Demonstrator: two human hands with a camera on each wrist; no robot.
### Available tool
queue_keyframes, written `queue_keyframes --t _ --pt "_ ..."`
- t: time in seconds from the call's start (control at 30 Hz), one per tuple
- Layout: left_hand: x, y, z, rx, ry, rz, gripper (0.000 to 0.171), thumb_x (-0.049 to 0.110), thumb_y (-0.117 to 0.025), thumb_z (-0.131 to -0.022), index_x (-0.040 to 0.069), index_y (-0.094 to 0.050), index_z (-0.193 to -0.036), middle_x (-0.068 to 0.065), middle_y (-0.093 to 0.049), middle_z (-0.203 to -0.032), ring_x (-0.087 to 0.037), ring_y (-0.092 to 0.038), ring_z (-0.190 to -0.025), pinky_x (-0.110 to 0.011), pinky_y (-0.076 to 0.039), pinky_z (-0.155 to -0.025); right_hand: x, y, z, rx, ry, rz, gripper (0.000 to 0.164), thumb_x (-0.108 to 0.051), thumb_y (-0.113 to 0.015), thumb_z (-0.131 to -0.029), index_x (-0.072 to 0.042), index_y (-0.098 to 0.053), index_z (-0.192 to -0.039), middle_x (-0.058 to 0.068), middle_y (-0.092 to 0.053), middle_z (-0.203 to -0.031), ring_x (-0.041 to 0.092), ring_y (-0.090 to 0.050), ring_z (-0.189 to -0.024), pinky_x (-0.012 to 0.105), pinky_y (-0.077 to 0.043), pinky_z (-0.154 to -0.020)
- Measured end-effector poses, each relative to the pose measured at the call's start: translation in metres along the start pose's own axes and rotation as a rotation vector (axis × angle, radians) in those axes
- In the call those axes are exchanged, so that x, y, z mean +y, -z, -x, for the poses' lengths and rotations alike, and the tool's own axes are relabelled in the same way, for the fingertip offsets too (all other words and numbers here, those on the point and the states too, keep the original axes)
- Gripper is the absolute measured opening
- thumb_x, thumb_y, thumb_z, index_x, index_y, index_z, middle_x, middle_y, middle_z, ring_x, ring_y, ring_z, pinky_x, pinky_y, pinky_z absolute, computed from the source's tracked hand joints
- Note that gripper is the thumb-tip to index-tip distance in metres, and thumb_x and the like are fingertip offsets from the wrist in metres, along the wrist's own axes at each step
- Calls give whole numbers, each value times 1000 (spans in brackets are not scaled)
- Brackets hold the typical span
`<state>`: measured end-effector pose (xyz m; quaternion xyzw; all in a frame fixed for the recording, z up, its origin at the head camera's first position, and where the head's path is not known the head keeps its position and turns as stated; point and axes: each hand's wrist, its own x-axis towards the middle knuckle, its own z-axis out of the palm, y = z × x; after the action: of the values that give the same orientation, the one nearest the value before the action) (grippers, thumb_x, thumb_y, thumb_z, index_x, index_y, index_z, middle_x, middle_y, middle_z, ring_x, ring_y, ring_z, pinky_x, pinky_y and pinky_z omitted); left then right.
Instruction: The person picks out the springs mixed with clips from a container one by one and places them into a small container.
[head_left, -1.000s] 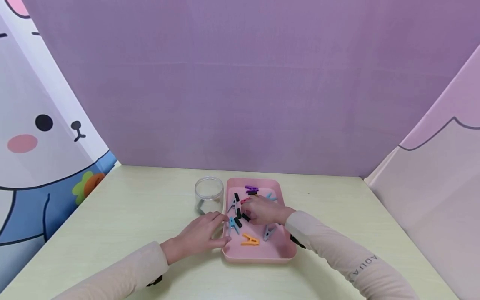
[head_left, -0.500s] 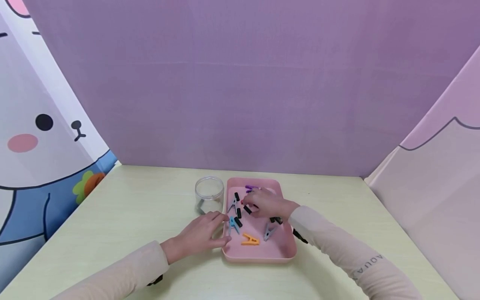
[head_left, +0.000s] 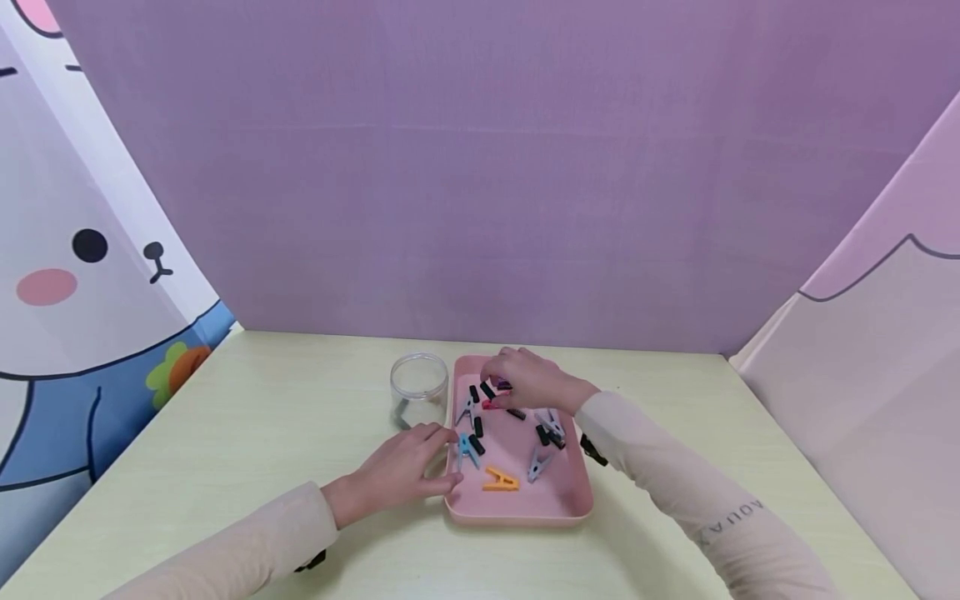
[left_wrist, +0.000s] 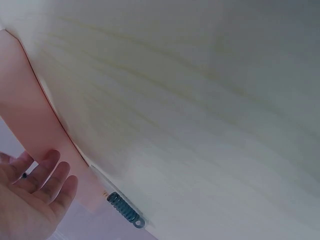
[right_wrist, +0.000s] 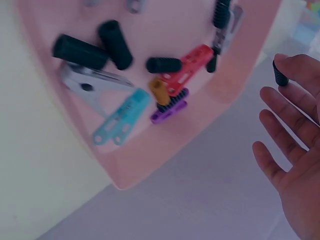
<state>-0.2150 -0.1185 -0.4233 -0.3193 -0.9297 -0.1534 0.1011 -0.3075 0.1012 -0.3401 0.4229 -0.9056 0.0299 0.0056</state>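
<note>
A small black ridged cylinder (right_wrist: 280, 75) is pinched between the thumb and index finger of my right hand (head_left: 528, 379), over the far part of the pink tray (head_left: 517, 515). The other right fingers are spread. Below it in the tray lie clothespegs: a red clothespeg (right_wrist: 189, 69), a purple clothespeg (right_wrist: 169, 113) and a light blue clothespeg (right_wrist: 122, 117). More black cylinders (right_wrist: 115, 45) lie among them. My left hand (head_left: 401, 468) has its fingers loosely extended at the tray's left rim and holds nothing. A clear jar (head_left: 418, 392) stands beyond it, with a dark ridged piece (left_wrist: 125, 209) inside.
An orange clothespeg (head_left: 500, 480) lies near the tray's front, with a grey clothespeg (head_left: 538, 464) to its right. Jar and tray stand side by side on a pale table (head_left: 300, 400). A purple backdrop (head_left: 480, 167) rises behind the table.
My right hand has moved away from me toward the tray's far end, carrying the black cylinder. Grey clothespegs and black cylinders at the tray's right now show more. The left hand stays put.
</note>
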Motion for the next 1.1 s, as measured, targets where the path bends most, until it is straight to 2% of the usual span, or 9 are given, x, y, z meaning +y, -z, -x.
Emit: queue_keyframes --t 0.07,0.23,0.37,0.57,0.77,1.1 --pt "0 0 0 -3 3 2 50 52 -57 -81 15 -56 -116 1 -59 -109 -13 -57 -96 -32 -51 -83 0 4 -3 14 3 -15 30 -25 -70 -80 -15 -63 -107 -6 -61 -91 10 -50 -85 28 -46 -77" --pt "0 1 0 -9 5 8 50 52 -57 -81 15 -56 -116 1 -59 -108 -13 -57 -95 -32 -51 -83 0 14 -12 41 11 -84 31 -22 -69 -81 -13 -63 -110 -4 -59 -92 18 -52 -89 28 -46 -79" --pt "1 1 0 1 -5 7 49 51 -57 -81 15 -56 -115 1 -59 -107 -12 -57 -94 -31 -51 -82 -3 19 -20 65 8 -78 32 -24 -67 -82 -13 -62 -112 -4 -58 -91 20 -52 -90 29 -44 -77" --pt "1 1 0 4 -8 15 48 50 -58 -82 15 -56 -114 1 -59 -107 -12 -57 -94 -31 -51 -82 -10 25 -31 95 46 -82 30 -22 -67 -82 -13 -62 -110 2 -63 -94 22 -54 -92 31 -46 -78" --pt "1 0 0 2 -6 14 48 50 -58 -81 15 -56 -114 1 -59 -107 -12 -57 -95 -32 -51 -82 -18 24 -42 88 47 -107 31 -23 -67 -82 -13 -61 -111 4 -63 -96 22 -53 -94 32 -47 -81" --pt "-1 -1 -1 7 -14 -4 51 49 -58 -81 11 -56 -115 -1 -60 -105 -12 -57 -93 -31 -52 -80 -28 19 -58 108 71 -110 33 -27 -65 -83 -13 -61 -113 2 -63 -97 18 -52 -92 27 -45 -75"
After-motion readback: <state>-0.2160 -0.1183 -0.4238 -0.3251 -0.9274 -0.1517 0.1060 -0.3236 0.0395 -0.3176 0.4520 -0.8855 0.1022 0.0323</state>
